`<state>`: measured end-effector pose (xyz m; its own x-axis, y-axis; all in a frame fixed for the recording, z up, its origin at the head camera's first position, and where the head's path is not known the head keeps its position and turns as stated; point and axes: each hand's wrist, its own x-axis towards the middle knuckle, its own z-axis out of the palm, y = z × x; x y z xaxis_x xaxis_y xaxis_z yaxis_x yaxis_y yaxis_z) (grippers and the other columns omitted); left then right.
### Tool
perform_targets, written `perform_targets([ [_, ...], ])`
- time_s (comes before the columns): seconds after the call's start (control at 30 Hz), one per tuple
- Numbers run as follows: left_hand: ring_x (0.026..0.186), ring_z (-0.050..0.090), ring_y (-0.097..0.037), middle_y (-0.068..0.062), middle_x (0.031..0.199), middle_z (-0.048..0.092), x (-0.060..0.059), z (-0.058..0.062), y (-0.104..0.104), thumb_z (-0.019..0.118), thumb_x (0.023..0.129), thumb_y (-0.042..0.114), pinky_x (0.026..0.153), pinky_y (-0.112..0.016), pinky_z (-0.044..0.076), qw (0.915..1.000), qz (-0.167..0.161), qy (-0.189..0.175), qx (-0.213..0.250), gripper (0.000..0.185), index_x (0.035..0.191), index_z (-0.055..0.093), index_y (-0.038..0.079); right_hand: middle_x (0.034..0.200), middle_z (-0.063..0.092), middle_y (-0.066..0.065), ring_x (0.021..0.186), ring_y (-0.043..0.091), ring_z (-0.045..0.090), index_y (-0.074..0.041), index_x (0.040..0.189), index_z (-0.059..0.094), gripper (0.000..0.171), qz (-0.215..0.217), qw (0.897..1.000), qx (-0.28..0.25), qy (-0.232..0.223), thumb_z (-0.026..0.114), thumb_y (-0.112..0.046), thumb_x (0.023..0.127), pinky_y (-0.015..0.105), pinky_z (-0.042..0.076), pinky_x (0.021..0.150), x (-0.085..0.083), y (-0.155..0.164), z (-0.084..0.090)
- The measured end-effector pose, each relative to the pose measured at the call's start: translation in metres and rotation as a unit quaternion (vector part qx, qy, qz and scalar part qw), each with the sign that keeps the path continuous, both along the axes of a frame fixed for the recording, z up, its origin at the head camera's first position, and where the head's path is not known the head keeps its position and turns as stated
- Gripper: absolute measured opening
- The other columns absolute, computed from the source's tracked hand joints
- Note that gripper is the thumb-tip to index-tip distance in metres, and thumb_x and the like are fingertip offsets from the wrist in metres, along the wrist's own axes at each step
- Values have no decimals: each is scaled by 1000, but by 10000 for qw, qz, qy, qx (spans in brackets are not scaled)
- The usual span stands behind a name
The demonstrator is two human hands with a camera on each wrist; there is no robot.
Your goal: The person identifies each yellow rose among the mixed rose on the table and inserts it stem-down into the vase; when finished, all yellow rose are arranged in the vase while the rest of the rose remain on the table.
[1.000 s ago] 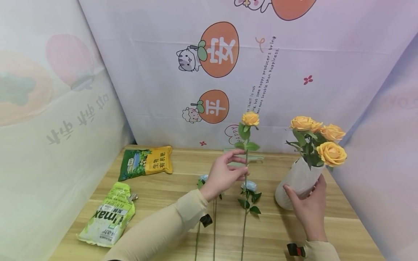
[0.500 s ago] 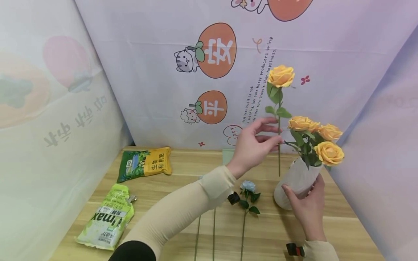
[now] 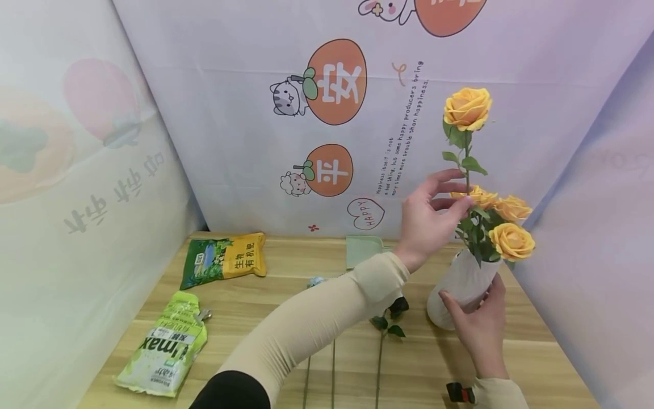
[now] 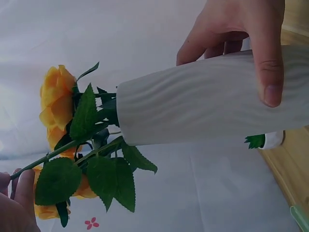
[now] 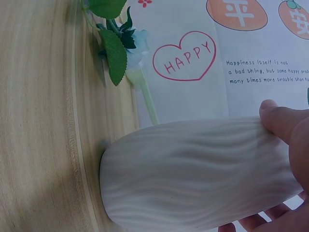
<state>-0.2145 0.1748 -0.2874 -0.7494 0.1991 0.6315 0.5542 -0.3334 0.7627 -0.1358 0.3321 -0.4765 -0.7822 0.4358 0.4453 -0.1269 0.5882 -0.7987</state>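
Observation:
My left hand [image 3: 429, 221] pinches the stem of a yellow rose [image 3: 467, 109] with fingertips and thumb, holding its bloom above the other flowers. In the left wrist view its green stem [image 4: 46, 158] slants to the mouth of the white vase [image 4: 188, 104]; leaves hide the lower end. Several yellow roses [image 3: 512, 242] stand in that vase. Low around the ribbed vase body [image 3: 462, 287], my right hand [image 3: 480, 332] has thumb and fingers on opposite sides. The right wrist view shows the vase base [image 5: 113, 188] at the wooden tabletop.
Blue roses [image 3: 317, 282] with long stems lie on the table [image 3: 286, 369], partly under my left sleeve. A green-and-yellow bag [image 3: 225, 259] and a lime-green pouch [image 3: 163, 346] lie at the left. A pale green dustpan-like piece [image 3: 364, 250] lies by the printed back cloth.
My left hand has carried the yellow rose right and up, from over the blue roses to above the vase. The right hand has stayed on the vase.

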Motion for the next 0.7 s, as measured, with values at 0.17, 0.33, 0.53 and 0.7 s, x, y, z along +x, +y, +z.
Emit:
perform_targets([
  [0.17, 88, 79, -12, -11, 115, 75, -2, -12, 10, 77, 99, -2, 77, -25, 65, 9997, 118, 108, -192, 44, 138, 64, 11, 156, 45, 20, 130, 41, 50, -18, 171, 22, 114, -22, 10000, 37, -18, 95, -13, 83, 46, 44, 94, 0, 0, 0],
  [0.33, 88, 72, 5, -9, 115, 77, -2, -30, 15, 78, 99, 1, 79, -18, 62, 9966, 348, 255, -701, 41, 136, 66, 11, 159, 42, 21, 133, 42, 47, -17, 171, 20, 114, 19, 9999, -73, -109, 94, -17, 85, 64, 43, 98, 1, -2, 2],
  [0.53, 87, 70, 8, -8, 110, 79, -4, -49, 19, 79, 98, 3, 81, -14, 60, 9921, 394, 353, -1134, 39, 135, 69, 8, 159, 44, 19, 131, 41, 49, -17, 171, 22, 114, -50, 9999, 9, -114, 95, -17, 84, 45, 42, 95, 0, -2, 2],
  [0.7, 84, 67, 14, -5, 105, 81, -4, -58, 22, 80, 98, 4, 79, -10, 58, 9862, 446, 457, -1526, 31, 128, 76, 6, 158, 45, 20, 129, 40, 50, -15, 171, 23, 114, -76, 9999, 125, -62, 96, -15, 82, 36, 40, 90, 0, -1, 1],
])
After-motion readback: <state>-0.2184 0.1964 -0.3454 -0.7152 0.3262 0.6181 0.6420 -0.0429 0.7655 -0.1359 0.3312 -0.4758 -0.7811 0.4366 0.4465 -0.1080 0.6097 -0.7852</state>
